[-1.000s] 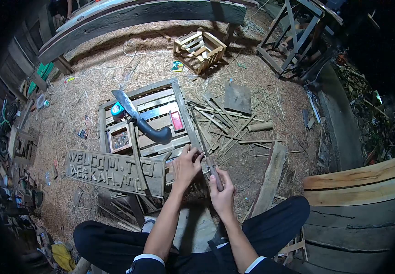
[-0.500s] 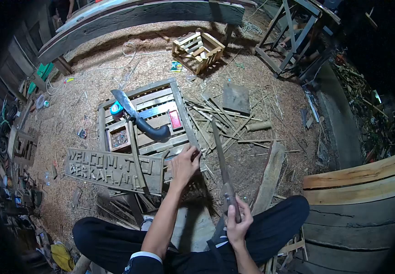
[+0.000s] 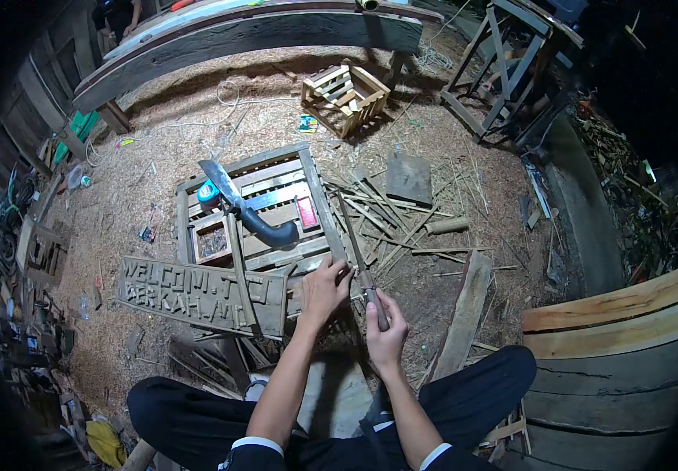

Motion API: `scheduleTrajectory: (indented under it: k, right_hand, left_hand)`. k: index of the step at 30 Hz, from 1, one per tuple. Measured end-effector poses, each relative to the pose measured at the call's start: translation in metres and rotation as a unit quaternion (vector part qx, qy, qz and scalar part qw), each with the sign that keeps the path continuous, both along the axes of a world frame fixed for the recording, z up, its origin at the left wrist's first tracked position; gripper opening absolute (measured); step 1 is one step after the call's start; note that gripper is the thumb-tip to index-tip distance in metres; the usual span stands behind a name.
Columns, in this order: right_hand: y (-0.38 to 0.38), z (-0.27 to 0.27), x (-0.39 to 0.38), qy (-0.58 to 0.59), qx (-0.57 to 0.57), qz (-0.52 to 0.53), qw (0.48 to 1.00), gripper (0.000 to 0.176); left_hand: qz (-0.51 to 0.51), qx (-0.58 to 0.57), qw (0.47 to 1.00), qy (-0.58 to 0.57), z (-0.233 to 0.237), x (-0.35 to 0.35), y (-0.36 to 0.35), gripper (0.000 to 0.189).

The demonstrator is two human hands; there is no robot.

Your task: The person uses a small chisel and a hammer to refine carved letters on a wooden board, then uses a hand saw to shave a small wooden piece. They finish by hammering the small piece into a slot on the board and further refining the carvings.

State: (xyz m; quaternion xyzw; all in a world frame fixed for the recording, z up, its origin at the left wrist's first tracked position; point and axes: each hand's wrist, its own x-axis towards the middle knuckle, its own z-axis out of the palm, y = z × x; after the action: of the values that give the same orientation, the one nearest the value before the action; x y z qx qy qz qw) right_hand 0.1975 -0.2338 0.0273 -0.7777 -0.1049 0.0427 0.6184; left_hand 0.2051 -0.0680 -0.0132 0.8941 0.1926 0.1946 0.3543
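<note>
My right hand [image 3: 386, 323] is closed round the handle of a long, narrow-bladed tool [image 3: 352, 235], whose blade points away from me. The fingers of my left hand [image 3: 325, 290] are pinched together beside the blade, near its handle end; anything between them is too small to make out. Just left of that hand lies a wooden sign [image 3: 190, 294] with raised letters reading "WELCOM. TO" above a second line. Beyond it, a machete [image 3: 256, 224] with a dark curved handle rests on a slatted wooden panel [image 3: 317, 188].
On the panel are a blue tape measure [image 3: 208, 193], a red box [image 3: 306, 212] and a small wooden tray [image 3: 196, 250]. Thin sticks [image 3: 378, 208] litter the floor. A slatted crate [image 3: 351, 102] stands before a long bench [image 3: 253, 43]. Planks [image 3: 614, 314] lie right.
My right hand has moved forward and left with the tool, bringing its blade close to my left hand. The left hand has shifted slightly right, and the camera view has shifted a little.
</note>
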Motion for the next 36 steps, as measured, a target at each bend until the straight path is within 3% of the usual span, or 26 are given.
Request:
scheduleTrajectory:
  k: [14,18,21,22,24,26,36]
  right_hand:
    - [0.007,0.007,0.004,-0.021,-0.063,0.035,0.997,0.034]
    - [-0.001,0.002,-0.002,0.011,-0.031,0.033,0.999,0.033]
    - [-0.012,0.005,-0.014,0.006,-0.068,0.034,0.997,0.033]
    - [-0.011,0.012,-0.014,0.056,-0.041,0.028,0.997,0.034]
    - [-0.008,0.008,-0.015,0.017,-0.073,0.030,0.997,0.034]
    - [-0.005,0.000,-0.019,-0.007,-0.054,0.019,0.998,0.034]
    - [-0.002,0.003,-0.029,-0.006,-0.053,0.016,0.998,0.035]
  left_hand:
    - [0.014,0.000,1.000,-0.014,0.002,0.001,0.000,0.019]
    - [0.024,0.000,0.999,-0.035,0.000,0.002,-0.001,0.020]
    - [-0.021,-0.039,0.999,0.009,0.005,-0.003,-0.001,0.019]
    - [-0.019,-0.035,0.999,0.011,0.005,-0.004,0.001,0.019]
    - [-0.015,-0.013,1.000,-0.011,0.006,-0.003,-0.002,0.017]
    - [-0.010,-0.066,0.998,-0.007,0.007,-0.003,-0.001,0.019]
    - [-0.002,-0.001,0.999,-0.037,-0.005,0.000,-0.002,0.021]
